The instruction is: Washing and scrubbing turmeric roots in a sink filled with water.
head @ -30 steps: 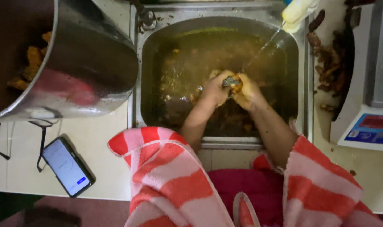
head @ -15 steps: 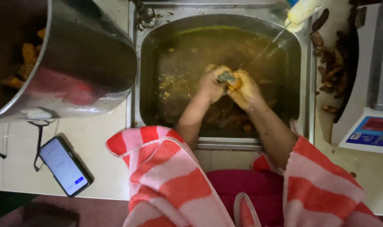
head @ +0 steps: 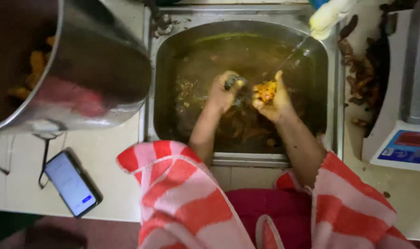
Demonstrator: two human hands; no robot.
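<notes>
Over a steel sink (head: 332, 115) of murky brown water and floating scraps, the left hand (head: 224, 92) is clenched around a dark scrubber (head: 232, 81) while the right hand (head: 272, 99) cups a yellow-orange root (head: 267, 91), the two hands just apart beneath a thin stream from the tap (head: 327, 16). A large steel pot (head: 94, 78) holding orange pieces overhangs the sink's left rim. Dark peelings (head: 360, 69) line the right rim beside a scale (head: 403, 115), and a phone (head: 71, 183) lies near the tabletop (head: 113, 180) edge.
</notes>
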